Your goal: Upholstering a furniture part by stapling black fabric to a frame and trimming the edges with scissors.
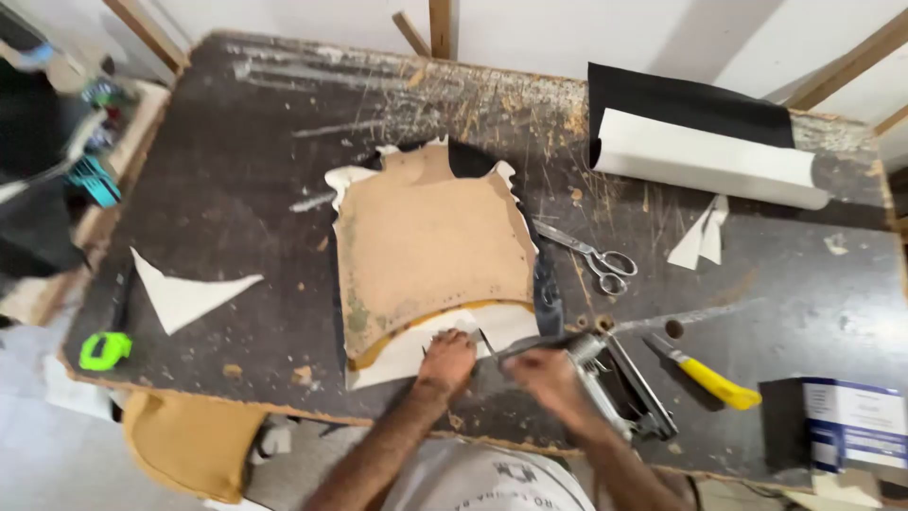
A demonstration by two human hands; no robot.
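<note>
From the head camera, the left hand presses flat on the white sheet under the tan board, pinning it at the table edge; the right hand grips a thin blade, tip at the sheet; scissors and a yellow-handled knife lie beside.

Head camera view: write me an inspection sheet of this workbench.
Surface: dark wooden workbench, heavily scratched and stained.
Job's things: tan board panel lying flat on white and black sheet material; left hand presses the white edge at its near end; right hand holds a thin dark tool whose kind I cannot tell.
Clutter: scissors, yellow-handled knife, staple gun, white triangular offcut, black-and-white material roll, green tape measure, blue-and-white box.
Grips: both are bare hands.
Cables: nothing seen.
Surroundings: white wall, wooden supports, mustard cloth below the near edge.
</note>
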